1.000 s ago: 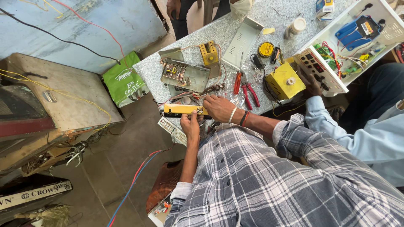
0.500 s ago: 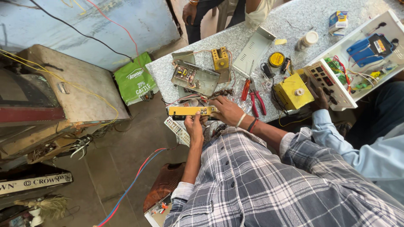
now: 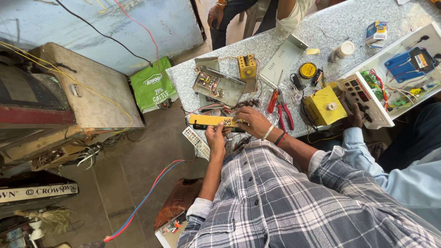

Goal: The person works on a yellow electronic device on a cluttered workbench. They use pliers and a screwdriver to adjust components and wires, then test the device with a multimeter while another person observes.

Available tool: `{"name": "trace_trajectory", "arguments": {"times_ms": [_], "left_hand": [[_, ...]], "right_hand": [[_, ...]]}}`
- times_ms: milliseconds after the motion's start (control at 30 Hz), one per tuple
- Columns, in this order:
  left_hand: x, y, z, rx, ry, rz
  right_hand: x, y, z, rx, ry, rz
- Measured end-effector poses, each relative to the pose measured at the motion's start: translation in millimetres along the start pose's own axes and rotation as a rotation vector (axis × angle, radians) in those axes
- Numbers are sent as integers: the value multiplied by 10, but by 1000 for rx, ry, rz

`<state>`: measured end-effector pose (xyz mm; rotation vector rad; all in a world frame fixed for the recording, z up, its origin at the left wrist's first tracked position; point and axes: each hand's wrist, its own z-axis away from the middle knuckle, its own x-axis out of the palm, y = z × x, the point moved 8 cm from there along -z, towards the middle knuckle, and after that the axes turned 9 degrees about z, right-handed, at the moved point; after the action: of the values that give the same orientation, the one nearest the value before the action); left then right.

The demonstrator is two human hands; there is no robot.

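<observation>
Both hands grip 1 yellow bar (image 3: 212,120) at the table (image 3: 349,23) edge: left hand (image 3: 215,137) beneath, right hand (image 3: 251,121) pinching its end.

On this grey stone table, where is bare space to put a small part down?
Bare table shows at the far side, between the grey metal bracket and the small box. Crowded: around the open circuit chassis, the red pliers, the yellow box, and both hands on the yellow panel.
</observation>
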<state>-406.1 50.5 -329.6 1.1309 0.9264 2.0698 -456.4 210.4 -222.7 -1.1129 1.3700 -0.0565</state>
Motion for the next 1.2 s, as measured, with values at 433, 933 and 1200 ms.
{"name": "trace_trajectory", "arguments": {"times_ms": [433,933,1200], "left_hand": [[-53,-231,-31,-39,32,-64],[-144,-396,-145,-24,-14,-109],[-242,-515,-190,-31,19,-133]], "right_hand": [[119,164,180,-128,65,86],[386,427,311,-10,-3,272],[561,539,307,72,-36,306]]}}
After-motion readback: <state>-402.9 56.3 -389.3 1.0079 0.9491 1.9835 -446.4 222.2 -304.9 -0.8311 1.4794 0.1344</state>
